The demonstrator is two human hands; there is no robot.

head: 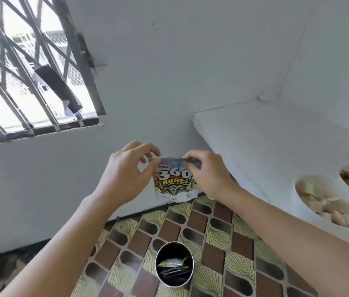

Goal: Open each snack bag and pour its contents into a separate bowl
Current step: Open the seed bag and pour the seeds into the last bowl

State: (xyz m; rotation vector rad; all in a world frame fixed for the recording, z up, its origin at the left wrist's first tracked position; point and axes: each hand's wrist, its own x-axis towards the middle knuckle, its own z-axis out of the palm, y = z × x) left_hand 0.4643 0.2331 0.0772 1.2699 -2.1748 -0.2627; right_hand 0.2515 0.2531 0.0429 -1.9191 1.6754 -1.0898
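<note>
— White bowl [328, 181], contents?
— Pale chunks. Second bowl [343, 170], right edge: brown sticks. Both stand on the white table [276, 142]. Dark tin [157, 265] on the patterned floor [212, 230]: crumpled wrappers.
— Snack bag [175, 186]?
— Held in the air left of the table, hanging below the grip. Left hand [124, 174] and right hand [211, 174] each pinch its top edge, fingers curled.
— Surroundings?
— Barred window [29, 67], upper left.
</note>
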